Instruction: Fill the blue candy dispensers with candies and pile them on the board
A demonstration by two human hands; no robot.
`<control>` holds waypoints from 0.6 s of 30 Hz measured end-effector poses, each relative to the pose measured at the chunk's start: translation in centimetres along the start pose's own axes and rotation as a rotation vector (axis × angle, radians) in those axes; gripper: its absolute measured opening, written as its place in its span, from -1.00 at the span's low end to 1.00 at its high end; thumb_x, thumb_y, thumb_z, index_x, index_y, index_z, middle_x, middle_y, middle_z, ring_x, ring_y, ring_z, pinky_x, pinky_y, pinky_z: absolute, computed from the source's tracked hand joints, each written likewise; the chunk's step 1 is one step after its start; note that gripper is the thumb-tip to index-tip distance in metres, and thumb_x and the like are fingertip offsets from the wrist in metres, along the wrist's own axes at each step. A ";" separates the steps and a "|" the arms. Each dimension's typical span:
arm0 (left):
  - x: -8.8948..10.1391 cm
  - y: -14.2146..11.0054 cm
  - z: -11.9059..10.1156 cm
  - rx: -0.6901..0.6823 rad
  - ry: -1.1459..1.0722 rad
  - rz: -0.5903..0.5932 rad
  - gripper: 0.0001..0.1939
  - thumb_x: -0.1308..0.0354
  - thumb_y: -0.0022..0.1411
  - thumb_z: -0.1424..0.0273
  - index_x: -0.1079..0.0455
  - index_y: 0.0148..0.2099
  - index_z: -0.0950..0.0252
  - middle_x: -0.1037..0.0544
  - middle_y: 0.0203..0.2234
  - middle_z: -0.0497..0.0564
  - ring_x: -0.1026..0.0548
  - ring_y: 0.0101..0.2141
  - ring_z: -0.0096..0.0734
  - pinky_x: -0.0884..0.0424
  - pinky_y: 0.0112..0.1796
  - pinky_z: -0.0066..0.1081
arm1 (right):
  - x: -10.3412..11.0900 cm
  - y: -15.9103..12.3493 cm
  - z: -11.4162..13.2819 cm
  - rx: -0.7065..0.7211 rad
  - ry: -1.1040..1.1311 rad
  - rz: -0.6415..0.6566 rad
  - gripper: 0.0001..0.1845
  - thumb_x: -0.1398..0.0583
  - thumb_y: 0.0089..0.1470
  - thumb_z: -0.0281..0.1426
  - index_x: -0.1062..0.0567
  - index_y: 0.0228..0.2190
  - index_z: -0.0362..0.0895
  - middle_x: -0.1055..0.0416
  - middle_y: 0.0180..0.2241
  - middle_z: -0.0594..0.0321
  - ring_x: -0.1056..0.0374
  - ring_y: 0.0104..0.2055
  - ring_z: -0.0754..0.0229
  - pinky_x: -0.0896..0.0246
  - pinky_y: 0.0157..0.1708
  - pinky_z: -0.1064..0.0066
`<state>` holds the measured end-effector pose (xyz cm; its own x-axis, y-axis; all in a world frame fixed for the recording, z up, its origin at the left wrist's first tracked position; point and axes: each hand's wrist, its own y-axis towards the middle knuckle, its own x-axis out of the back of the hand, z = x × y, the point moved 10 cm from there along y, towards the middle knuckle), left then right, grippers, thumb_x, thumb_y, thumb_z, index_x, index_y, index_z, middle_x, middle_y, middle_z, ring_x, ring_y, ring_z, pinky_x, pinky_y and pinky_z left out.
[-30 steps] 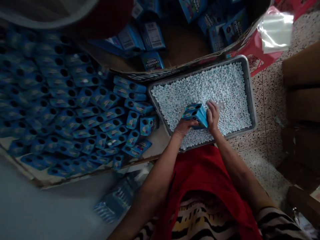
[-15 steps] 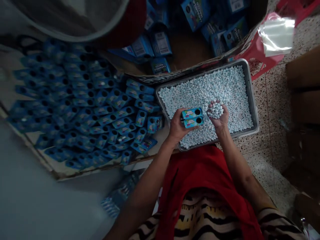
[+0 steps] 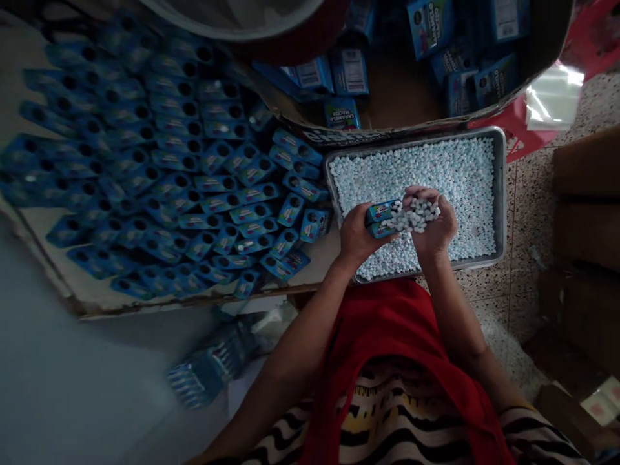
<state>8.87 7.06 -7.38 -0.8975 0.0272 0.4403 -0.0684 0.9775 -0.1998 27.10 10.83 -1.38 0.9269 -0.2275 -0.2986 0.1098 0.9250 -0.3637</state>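
Two small blue candy boxes [image 3: 380, 212] sit side by side in my left hand [image 3: 357, 237], over the left part of a metal tray [image 3: 502, 194]. My right hand [image 3: 438, 229] is cupped around a heap of small white and pale blue candies [image 3: 422, 213]. It tips toward the boxes, and candies spill onto their tops, covering the round holes. The tray below holds a broad layer of the same candies [image 3: 436, 165].
Many blue boxes with round holes [image 3: 256, 192] stand in rows on the table [image 3: 317, 258] at left. A cardboard carton [image 3: 387, 97] with more blue boxes is behind the tray, beside a red round container [image 3: 310, 39]. Brown boxes [image 3: 586, 168] stand at right.
My right hand has moved up against the boxes and tilted, so candies now pour onto them. The view has shifted, with the table and carton appearing displaced.
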 end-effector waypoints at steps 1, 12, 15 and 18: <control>0.1 0.0 0.0 -0.012 0.008 0.008 -0.09 -0.72 -0.31 0.09 -0.47 0.09 0.21 -0.62 -0.04 0.11 -0.58 0.06 0.11 -0.43 0.16 -0.13 | -0.2 0.3 0.0 0.012 -0.032 -0.013 -0.43 -0.04 0.16 0.25 -0.46 -0.30 0.04 -0.48 -0.06 0.14 -0.48 0.17 -0.09 -0.41 0.21 -0.11; 0.3 0.4 -0.8 -0.230 0.125 0.082 -0.19 -0.63 -0.11 0.15 -0.43 0.16 0.19 -0.62 0.03 0.11 -0.58 0.10 0.09 -0.46 0.18 -0.08 | -3.2 -0.4 0.0 0.098 -0.011 0.094 -0.36 -0.03 0.22 0.27 -0.49 -0.46 0.03 -0.42 -0.35 0.15 -0.48 -0.10 -0.02 -0.39 0.18 0.01; 0.2 0.3 -0.8 -0.273 0.160 0.072 -0.20 -0.61 -0.05 0.13 -0.40 0.18 0.17 -0.62 0.05 0.10 -0.59 0.10 0.04 -0.50 0.15 -0.09 | -2.9 -1.3 -0.5 0.094 0.030 0.129 -0.37 -0.07 0.23 0.27 -0.56 -0.44 0.04 -0.51 -0.34 0.15 -0.51 -0.05 -0.05 -0.37 0.21 0.01; 0.8 0.3 -0.4 -0.275 0.129 0.024 -0.23 -0.59 0.01 0.08 -0.40 0.19 0.20 -0.61 0.04 0.12 -0.60 0.08 0.01 -0.53 0.13 -0.08 | -0.7 -2.0 -1.7 0.050 -0.012 0.182 -0.25 0.04 0.28 0.31 -0.65 -0.34 0.02 -0.63 -0.05 0.10 -0.50 0.16 -0.10 -0.32 0.29 -0.03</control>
<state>8.29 7.45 -6.72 -0.8336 0.0606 0.5491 0.0889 0.9957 0.0251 25.63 8.61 -1.92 0.9372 -0.0517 -0.3449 -0.0425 0.9646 -0.2601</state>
